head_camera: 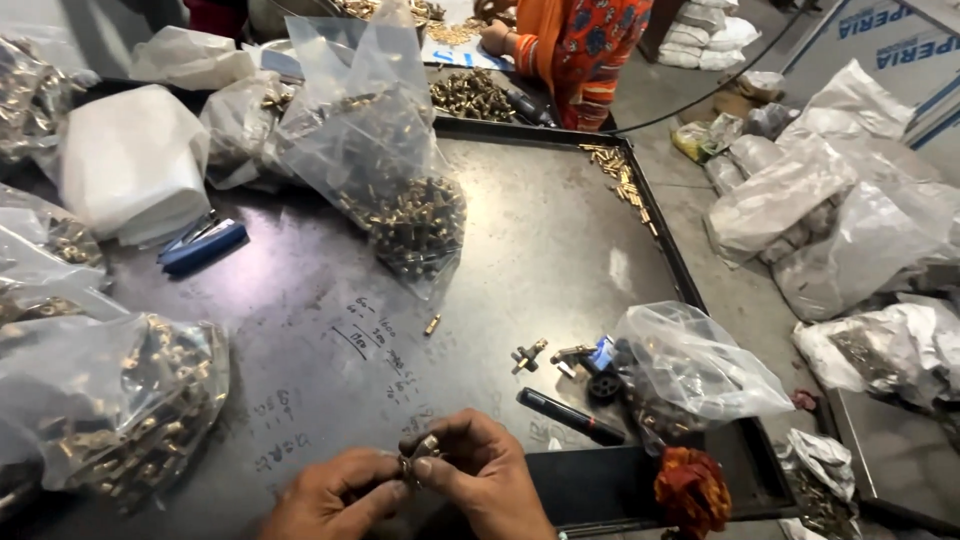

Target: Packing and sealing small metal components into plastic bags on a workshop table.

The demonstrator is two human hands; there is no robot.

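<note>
Both my hands meet at the bottom middle of the head view, over a dark metal table (540, 230). My left hand (330, 500) and my right hand (480, 475) pinch one small brass fitting (420, 452) between their fingertips. A single loose brass piece (432, 324) lies on the table above my hands. A small brass and black part (528, 355) rests to the right of it. A black marker pen (572, 417) lies just right of my right hand.
Clear plastic bags of brass fittings sit at the left (130, 400), centre back (400, 190) and right (690, 370). A blue tool (205, 245) lies at the left. Another person in orange (580, 45) works at the far edge. White sacks (830, 210) pile on the floor.
</note>
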